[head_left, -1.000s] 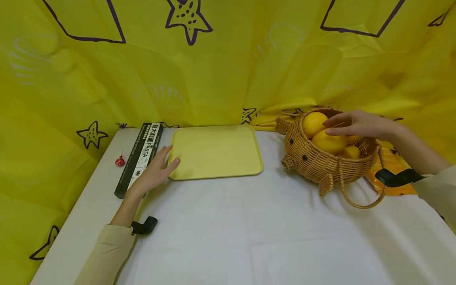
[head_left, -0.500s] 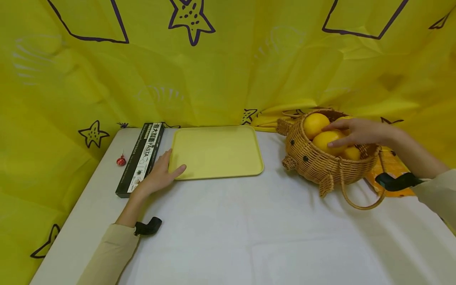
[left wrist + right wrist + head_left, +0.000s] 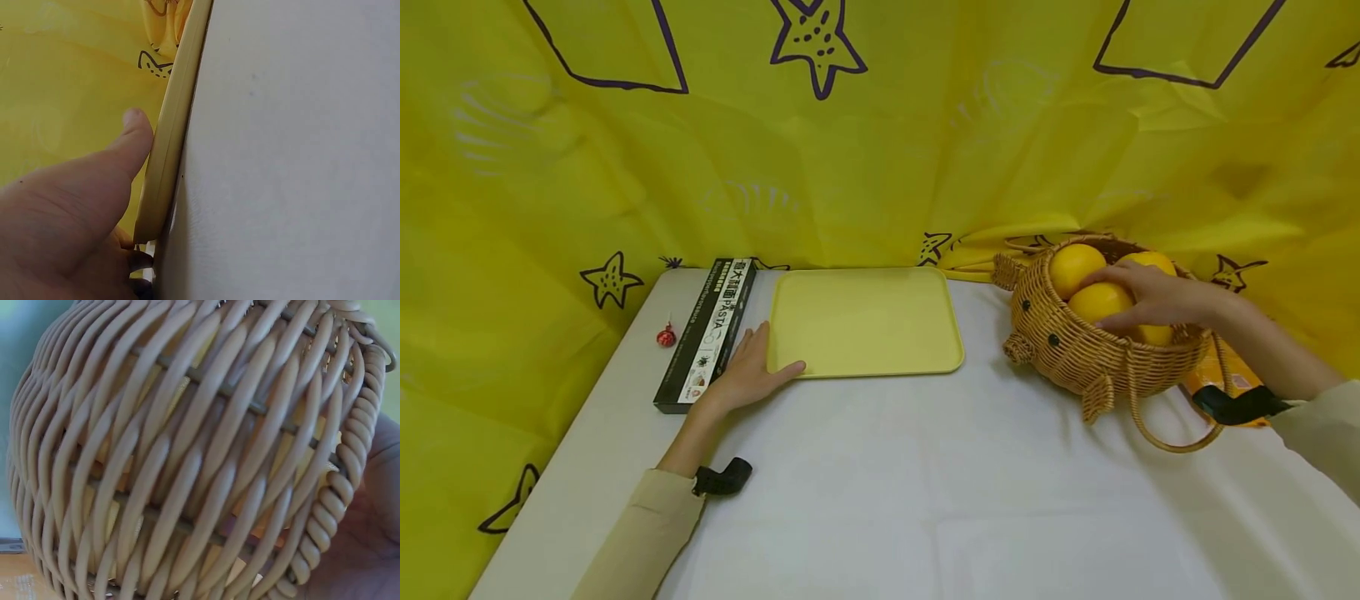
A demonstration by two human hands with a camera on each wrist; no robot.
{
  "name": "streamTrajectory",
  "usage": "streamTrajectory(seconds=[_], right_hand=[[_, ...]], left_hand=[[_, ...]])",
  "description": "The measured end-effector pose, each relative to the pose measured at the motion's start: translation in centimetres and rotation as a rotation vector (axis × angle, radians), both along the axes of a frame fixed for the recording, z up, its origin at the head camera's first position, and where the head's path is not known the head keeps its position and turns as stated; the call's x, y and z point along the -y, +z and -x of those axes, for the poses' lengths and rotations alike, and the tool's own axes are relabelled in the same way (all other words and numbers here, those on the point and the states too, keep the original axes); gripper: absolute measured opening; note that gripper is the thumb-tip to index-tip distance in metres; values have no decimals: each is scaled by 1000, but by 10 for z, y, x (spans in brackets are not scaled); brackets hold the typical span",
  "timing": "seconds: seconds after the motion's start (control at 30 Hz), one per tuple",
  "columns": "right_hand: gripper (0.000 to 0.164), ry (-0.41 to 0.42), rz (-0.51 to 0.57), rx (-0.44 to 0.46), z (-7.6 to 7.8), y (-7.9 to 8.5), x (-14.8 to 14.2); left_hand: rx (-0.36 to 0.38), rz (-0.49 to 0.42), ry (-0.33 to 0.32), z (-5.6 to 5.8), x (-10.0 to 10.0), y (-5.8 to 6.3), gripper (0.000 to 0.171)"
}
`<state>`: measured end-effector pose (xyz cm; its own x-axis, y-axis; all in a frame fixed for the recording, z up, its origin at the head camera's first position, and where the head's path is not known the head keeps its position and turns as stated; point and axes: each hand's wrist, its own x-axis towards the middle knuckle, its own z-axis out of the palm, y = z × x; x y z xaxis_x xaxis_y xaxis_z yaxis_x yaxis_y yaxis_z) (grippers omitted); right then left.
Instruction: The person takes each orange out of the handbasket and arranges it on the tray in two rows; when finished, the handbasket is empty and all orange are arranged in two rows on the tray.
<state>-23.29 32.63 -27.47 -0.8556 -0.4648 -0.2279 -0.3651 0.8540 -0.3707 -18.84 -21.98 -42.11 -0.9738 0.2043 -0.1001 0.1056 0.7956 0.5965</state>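
Observation:
My left hand point(image 3: 747, 375) lies at the near left corner of a yellow rectangular tray point(image 3: 865, 325), fingers straight along its left edge and thumb at the front rim. In the left wrist view the thumb rests against the tray's side point(image 3: 167, 150). On the right, my right hand point(image 3: 1157, 300) reaches into a pig-shaped wicker basket point(image 3: 1097, 362), its fingers and thumb around a large smooth yellow fruit point(image 3: 1099, 302). Another yellow fruit point(image 3: 1075, 265) sits beside it, with others partly hidden under the hand. Woven wicker fills most of the right wrist view, with part of the hand point(image 3: 369, 531) behind the rim.
Left of the tray lies a long black-and-white pasta box point(image 3: 709, 333), and beyond it a small red ball-shaped item point(image 3: 666, 336). An orange packet point(image 3: 1228, 379) lies behind the basket's handle point(image 3: 1180, 448). A yellow patterned curtain point(image 3: 880, 167) hangs at the back.
My left hand has slid nearer along the tray's left edge, its thumb coming to the front corner. My right hand has lowered into the basket, and its fingers have closed around the front fruit.

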Motion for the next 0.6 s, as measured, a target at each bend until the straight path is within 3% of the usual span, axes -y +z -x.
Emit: streamTrajectory(seconds=[0.37, 0.6], right_hand=[[54, -27, 65, 12, -2, -2, 0], [55, -27, 39, -22, -1, 1, 1]], left_hand=[[-17, 21, -14, -2, 0, 2, 102], [-10, 18, -10, -3, -1, 1, 103]])
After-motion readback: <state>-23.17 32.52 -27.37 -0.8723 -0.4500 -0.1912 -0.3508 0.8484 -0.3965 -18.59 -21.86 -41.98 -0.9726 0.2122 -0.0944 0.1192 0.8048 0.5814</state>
